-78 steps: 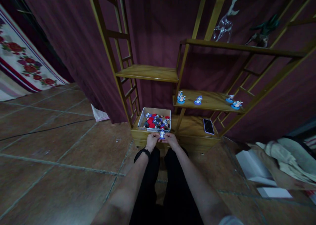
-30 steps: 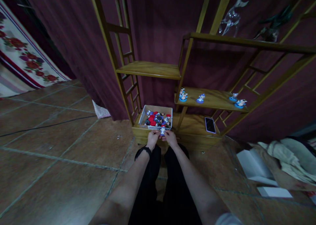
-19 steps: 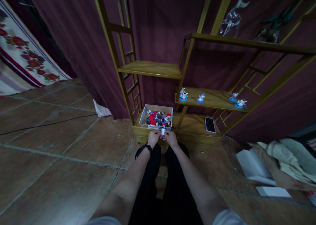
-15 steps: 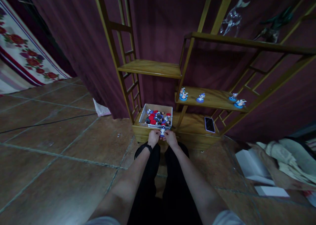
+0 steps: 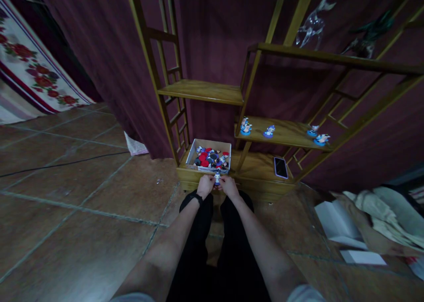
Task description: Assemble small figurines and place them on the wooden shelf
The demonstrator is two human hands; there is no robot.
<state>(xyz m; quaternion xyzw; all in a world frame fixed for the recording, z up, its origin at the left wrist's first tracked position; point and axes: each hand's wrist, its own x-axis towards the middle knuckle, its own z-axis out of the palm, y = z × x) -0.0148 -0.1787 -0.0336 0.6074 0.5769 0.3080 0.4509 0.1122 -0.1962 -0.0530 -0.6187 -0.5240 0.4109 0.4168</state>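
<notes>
My left hand and my right hand meet in front of me, both pinched on a small white-and-blue figurine. They hover just before a white box full of red, blue and dark small pieces on the bottom board of a wooden shelf unit. Several similar figurines on blue bases stand on the middle shelf to the right. A black band sits on my left wrist.
A phone lies on the bottom board right of the box. A glass deer and a dark figure stand on the upper shelf. White boxes and cloth lie on the tiled floor at right. A dark red curtain hangs behind.
Both hands keep hold of the figurine in the same place before the box. Only the view has shifted slightly.
</notes>
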